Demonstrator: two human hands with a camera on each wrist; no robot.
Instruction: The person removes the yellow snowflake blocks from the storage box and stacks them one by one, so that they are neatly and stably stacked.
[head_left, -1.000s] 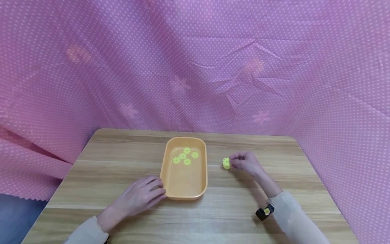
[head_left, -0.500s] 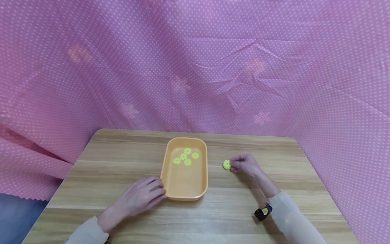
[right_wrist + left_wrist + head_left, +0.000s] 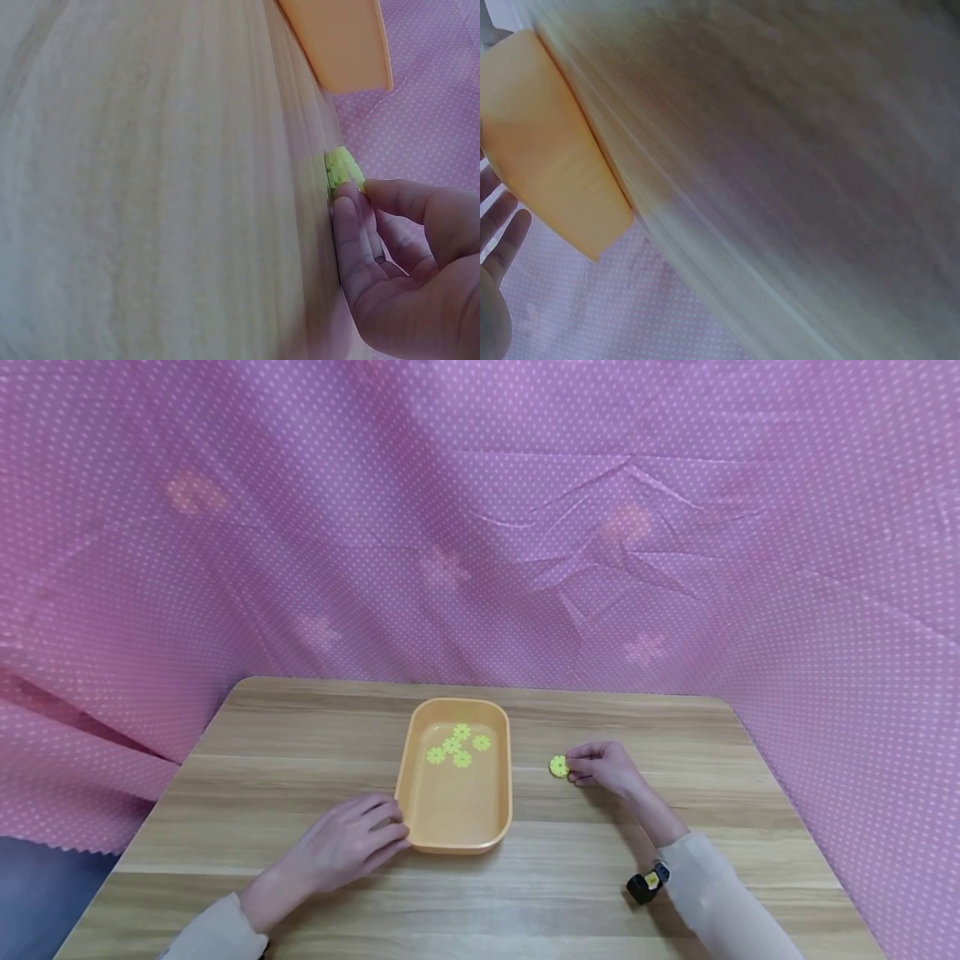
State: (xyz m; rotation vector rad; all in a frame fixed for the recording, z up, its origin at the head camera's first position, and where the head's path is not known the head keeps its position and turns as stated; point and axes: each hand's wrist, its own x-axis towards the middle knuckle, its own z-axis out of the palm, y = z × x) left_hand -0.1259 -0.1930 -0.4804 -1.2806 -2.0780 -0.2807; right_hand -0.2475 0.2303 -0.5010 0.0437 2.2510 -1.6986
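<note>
An orange tray (image 3: 457, 839) stands mid-table with several yellow-green flower-shaped pieces (image 3: 454, 746) in its far half. My left hand (image 3: 352, 843) rests flat on the table with relaxed fingers touching the tray's near left corner (image 3: 551, 165). To the right of the tray, my right hand (image 3: 600, 766) has its fingers curled round a small stack of yellow-green pieces (image 3: 558, 766) standing on the wood. In the right wrist view the thumb and a fingertip pinch that stack (image 3: 343, 169).
The wooden table (image 3: 300, 752) is ringed by a pink dotted cloth (image 3: 480, 527) at the back and both sides. A small black and yellow device (image 3: 647, 883) hangs at my right wrist. Bare wood lies in front of the tray.
My right hand has sunk slightly toward the table with the stack and closed round it. The left hand and the tray have not moved.
</note>
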